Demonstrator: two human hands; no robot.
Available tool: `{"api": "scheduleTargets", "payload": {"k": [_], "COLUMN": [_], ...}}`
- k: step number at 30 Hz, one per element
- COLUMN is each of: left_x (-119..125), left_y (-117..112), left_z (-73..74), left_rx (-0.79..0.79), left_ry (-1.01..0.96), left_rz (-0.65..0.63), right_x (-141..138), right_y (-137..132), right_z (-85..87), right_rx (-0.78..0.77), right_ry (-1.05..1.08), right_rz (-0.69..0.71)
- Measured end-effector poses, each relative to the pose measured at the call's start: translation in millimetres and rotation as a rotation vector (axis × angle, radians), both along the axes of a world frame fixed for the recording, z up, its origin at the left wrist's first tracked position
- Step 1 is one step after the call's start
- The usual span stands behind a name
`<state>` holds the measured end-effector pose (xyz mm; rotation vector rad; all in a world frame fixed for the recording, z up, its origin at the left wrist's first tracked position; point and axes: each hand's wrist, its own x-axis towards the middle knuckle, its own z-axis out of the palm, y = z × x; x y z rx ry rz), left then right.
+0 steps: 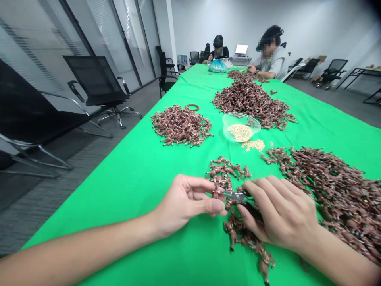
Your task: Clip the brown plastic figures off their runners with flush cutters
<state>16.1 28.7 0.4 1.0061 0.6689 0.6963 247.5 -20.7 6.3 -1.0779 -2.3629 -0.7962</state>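
Between thumb and fingers, my left hand [190, 200] pinches a small brown horse figurine [216, 192], mostly covered by the fingers. My right hand [279, 210] is wrapped round the black handles of a pair of pliers [235, 195], whose metal jaws reach to the figurine in my left hand. Loose brown figurines [223, 171] lie just beyond the hands, and more figurines [263, 258] lie below the pliers. Whether the jaws grip anything is too small to tell.
A clear plastic bowl [226, 133] holds small gold-coloured pieces, with some spilled beside it [254, 145]. Figurine piles stand left [181, 126], behind [253, 99] and right [342, 190] on the green cloth [125, 190]. Two people sit at the far end near a blue bag [217, 66].
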Motion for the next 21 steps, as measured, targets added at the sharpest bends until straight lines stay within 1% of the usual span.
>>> {"api": "scheduleTargets", "payload": {"k": [7, 15, 21], "left_x": [-1.3, -0.2, -0.3], "left_y": [0.7, -0.1, 0.9], "left_z": [1.4, 3.0, 4.4], "left_rx": [0.022, -0.016, -0.024], "left_ry": [0.019, 0.048, 0.066], "left_rz": [-0.045, -0.037, -0.066], "right_x": [-0.9, -0.6, 0.6], "right_y": [0.3, 0.6, -1.7], "right_z": [-3.1, -0.3, -0.4], "right_rx": [0.139, 0.194, 0.210], "right_ry": [0.011, -0.053, -0.076], "right_rz": [0.006, 0.029, 0.051]}}
